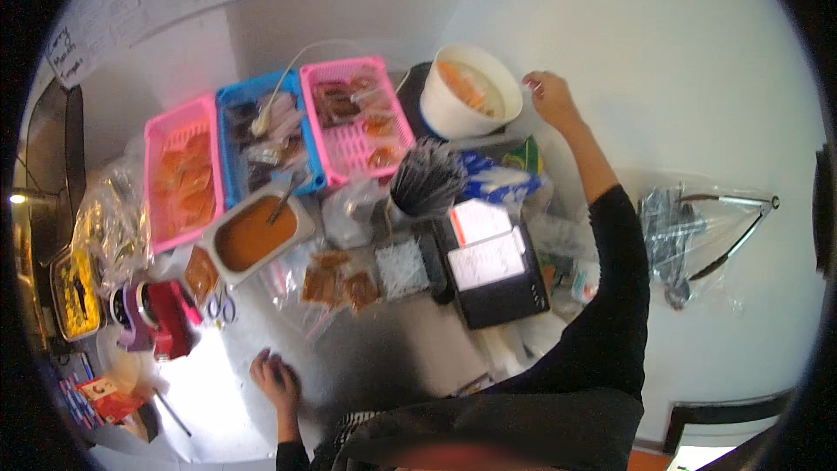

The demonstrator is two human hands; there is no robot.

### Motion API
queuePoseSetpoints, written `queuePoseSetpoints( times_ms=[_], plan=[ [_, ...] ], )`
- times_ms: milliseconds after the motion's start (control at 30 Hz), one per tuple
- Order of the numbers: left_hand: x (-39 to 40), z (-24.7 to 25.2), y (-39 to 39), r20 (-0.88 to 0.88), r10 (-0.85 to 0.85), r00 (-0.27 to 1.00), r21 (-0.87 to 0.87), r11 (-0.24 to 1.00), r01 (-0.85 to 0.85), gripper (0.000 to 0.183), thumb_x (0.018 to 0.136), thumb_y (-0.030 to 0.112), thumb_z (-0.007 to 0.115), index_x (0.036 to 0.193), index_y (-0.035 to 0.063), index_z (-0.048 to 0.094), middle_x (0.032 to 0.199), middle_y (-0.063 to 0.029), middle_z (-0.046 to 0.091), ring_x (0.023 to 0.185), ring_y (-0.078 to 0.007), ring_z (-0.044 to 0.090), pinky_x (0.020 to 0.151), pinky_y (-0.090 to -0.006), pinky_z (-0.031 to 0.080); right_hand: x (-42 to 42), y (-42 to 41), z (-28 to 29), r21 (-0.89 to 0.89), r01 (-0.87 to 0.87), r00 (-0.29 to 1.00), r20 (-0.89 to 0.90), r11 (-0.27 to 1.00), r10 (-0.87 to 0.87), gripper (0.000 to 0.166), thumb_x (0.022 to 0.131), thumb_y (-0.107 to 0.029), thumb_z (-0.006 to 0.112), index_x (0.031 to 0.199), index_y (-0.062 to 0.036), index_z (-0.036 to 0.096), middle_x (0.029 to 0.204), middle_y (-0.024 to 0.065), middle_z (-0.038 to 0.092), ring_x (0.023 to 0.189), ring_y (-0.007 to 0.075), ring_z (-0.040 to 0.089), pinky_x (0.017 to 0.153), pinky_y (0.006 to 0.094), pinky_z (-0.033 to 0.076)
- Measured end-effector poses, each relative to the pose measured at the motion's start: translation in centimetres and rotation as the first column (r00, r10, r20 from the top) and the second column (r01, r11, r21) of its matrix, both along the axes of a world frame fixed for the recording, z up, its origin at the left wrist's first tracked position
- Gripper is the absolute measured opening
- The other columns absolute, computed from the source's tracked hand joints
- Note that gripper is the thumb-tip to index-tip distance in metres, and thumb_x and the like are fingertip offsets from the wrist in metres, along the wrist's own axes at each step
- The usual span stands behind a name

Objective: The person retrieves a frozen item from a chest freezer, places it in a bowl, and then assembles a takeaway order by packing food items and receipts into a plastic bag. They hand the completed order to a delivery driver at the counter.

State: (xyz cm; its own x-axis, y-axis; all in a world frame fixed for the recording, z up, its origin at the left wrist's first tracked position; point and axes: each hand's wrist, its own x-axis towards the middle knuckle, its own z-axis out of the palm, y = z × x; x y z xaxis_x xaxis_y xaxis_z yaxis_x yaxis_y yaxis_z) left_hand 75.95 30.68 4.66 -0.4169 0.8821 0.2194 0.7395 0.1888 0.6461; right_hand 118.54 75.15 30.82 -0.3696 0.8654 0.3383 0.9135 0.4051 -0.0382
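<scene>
My right hand is raised just right of a white round tub with orange pieces in it; its fingers are bent together, and whether they hold something small I cannot tell. My left hand hovers over or rests on the metal table, its fingers loosely curled and apart, with nothing seen in it. Beyond that hand lie purple-handled scissors and small bags of brown sauce. A steel pan of orange-brown sauce has a utensil standing in it.
Pink and blue plastic baskets hold small bags. Tape dispensers stand at the left, near a tray of yellow food. Black straws stand behind a black box with papers. Tongs hang on the right wall.
</scene>
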Motion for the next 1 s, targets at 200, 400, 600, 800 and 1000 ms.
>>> queuePoseSetpoints(
  times_ms=[200, 400, 600, 800, 1000],
  plan=[
    [0.2, -3.6, -0.5, 0.059, 0.148, 0.987, 0.050, 0.987, -0.151, 0.005, 0.073, -0.001, 0.044, 0.077, -0.0018, 0.047, 0.098, -0.0182, 0.047, 0.094, -0.0321, 0.041, 0.083, -0.0400, 0.032, 8.1, 10.9, -13.3, -0.327, -0.053, 0.937, 0.310, 0.943, 0.160, 0.035, 0.055, -0.018, 0.064, 0.088, -0.0058, 0.058, 0.090, 0.0163, 0.056, 0.084, 0.0287, 0.053, 0.075, 0.0354, 0.042],
    [1.0, -2.0, -0.2, -0.208, 0.168, 0.964, -0.010, 0.985, -0.174, 0.012, 0.084, 0.007, 0.041, 0.091, -0.0016, 0.045, 0.099, -0.0171, 0.042, 0.086, -0.0229, 0.044, 0.074, -0.0301, 0.039, 4.3, 13.1, -18.3, -0.401, -0.007, 0.959, 0.256, 0.916, 0.120, 0.052, 0.058, -0.032, 0.068, 0.098, -0.0015, 0.054, 0.092, 0.0185, 0.054, 0.085, 0.0259, 0.053, 0.075, 0.0345, 0.042],
    [0.5, -3.9, -0.2, -0.235, 0.195, 0.952, 0.022, 0.981, -0.195, 0.014, 0.085, 0.012, 0.038, 0.086, -0.0011, 0.045, 0.096, -0.0168, 0.041, 0.085, -0.0241, 0.044, 0.073, -0.0324, 0.039, 3.5, 13.1, -16.7, -0.739, -0.082, 0.997, -0.069, 0.668, 0.046, 0.039, 0.056, -0.020, 0.072, 0.088, -0.0026, 0.056, 0.071, 0.0096, 0.057, 0.064, 0.0207, 0.055, 0.064, 0.0316, 0.045],
    [-0.1, -4.8, -0.9, -0.162, 0.181, 0.970, -0.002, 0.983, -0.183, 0.016, 0.086, 0.013, 0.039, 0.085, -0.0017, 0.044, 0.100, -0.0172, 0.038, 0.090, -0.0255, 0.044, 0.077, -0.0343, 0.038, 5.4, 14.7, -13.4, -0.378, -0.253, 0.921, -0.375, 0.891, 0.102, 0.018, 0.063, -0.004, 0.061, 0.080, -0.0009, 0.054, 0.068, 0.0111, 0.053, 0.060, 0.0220, 0.053, 0.057, 0.0328, 0.044],
    [0.6, -5.8, -0.9, 0.009, 0.265, 0.964, 0.127, 0.956, -0.264, 0.012, 0.084, 0.006, 0.037, 0.091, -0.0028, 0.042, 0.103, -0.0161, 0.036, 0.091, -0.0230, 0.044, 0.077, -0.0299, 0.039, 6.6, 14.2, -8.9, -0.213, -0.042, 0.990, 0.123, 0.976, 0.069, 0.021, 0.066, -0.004, 0.052, 0.087, -0.0069, 0.055, 0.078, 0.0142, 0.055, 0.073, 0.0283, 0.055, 0.064, 0.0357, 0.044]
  ],
)
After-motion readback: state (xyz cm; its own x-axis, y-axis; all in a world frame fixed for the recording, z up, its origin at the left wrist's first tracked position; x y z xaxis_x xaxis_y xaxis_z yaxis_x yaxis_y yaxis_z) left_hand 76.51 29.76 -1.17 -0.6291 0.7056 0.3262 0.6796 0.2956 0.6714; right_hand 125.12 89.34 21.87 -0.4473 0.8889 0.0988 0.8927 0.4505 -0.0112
